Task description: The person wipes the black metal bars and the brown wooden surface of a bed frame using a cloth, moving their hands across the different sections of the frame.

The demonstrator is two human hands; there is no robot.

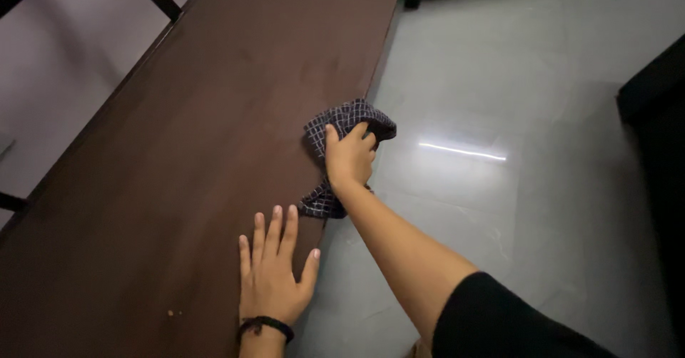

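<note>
R hand (348, 160) bunches checked cloth (342, 126) w/ curled fingers, pressing it on dark table (178, 137) at right edge. L hand (271, 272) lies flat nearer, fingers spread, prob. bracing body. Pale floor (514, 101) at right.

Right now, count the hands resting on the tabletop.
2. The left hand lies flat, fingers spread, near the wooden table's right edge. The right hand presses a dark checked cloth at that edge, farther along.

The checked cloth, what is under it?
The checked cloth lies on the brown table near its edge, with the right hand pressing on top. The wood right beneath the cloth is covered, so nothing there can be seen. The left hand rests flat nearby.
</note>
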